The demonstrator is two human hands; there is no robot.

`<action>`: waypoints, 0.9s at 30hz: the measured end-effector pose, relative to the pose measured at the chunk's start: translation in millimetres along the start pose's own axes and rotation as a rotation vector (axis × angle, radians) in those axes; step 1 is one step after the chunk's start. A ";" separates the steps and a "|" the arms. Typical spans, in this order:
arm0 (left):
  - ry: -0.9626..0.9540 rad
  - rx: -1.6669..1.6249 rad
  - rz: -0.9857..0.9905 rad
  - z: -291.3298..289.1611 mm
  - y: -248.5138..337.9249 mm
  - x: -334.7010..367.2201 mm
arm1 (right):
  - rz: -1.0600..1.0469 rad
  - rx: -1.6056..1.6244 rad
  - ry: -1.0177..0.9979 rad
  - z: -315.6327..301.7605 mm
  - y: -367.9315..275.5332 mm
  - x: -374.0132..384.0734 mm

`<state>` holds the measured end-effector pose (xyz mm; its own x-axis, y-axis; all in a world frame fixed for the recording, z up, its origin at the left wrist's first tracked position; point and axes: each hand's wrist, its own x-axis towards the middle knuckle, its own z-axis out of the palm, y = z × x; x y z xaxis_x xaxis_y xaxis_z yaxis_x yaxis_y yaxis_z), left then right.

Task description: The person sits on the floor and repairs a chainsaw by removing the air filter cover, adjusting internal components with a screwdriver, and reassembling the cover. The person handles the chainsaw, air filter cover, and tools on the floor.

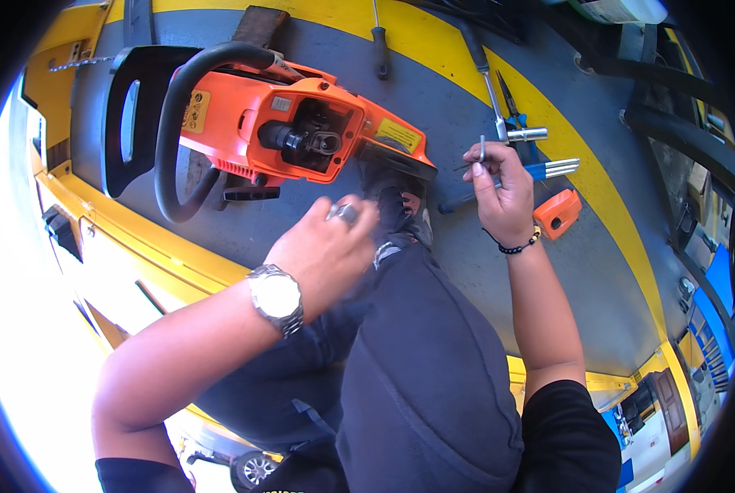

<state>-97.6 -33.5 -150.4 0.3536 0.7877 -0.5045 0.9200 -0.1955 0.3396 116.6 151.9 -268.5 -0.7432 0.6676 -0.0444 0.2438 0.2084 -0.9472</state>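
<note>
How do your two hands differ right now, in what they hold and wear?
The right hand pinches a small metal tool upright over the grey platform; the left hand holds nothing that I can see, hovering blurred near the orange chainsaw body. The right wrist carries a bead bracelet; the left carries a silver wristwatch, and a ring shows on a left finger. Both are bare and reach forward above the dark-trousered knee.
</note>
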 end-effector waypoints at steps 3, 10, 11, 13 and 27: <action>-0.170 -0.006 -0.277 85.2 -18.1 -8.1 | -0.077 0.158 0.055 5.8 -14.7 5.4; -0.149 -0.311 -0.706 164.6 -58.5 10.3 | -0.129 0.402 0.074 26.4 -61.3 8.6; -0.113 -0.290 -0.700 168.4 -56.4 10.7 | -0.171 0.382 0.063 28.3 -66.8 9.3; -0.046 -0.243 -0.687 164.9 -51.2 11.3 | -0.185 0.274 0.030 33.5 -77.6 10.4; 1.016 -1.027 -0.657 64.1 13.3 35.8 | -0.132 -0.243 -0.100 72.8 -110.8 25.4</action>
<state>-61.9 -45.3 -214.8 -0.6853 0.7007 -0.1983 0.2107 0.4515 0.8670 25.4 93.8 -187.8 -0.8332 0.5521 0.0312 0.2745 0.4619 -0.8434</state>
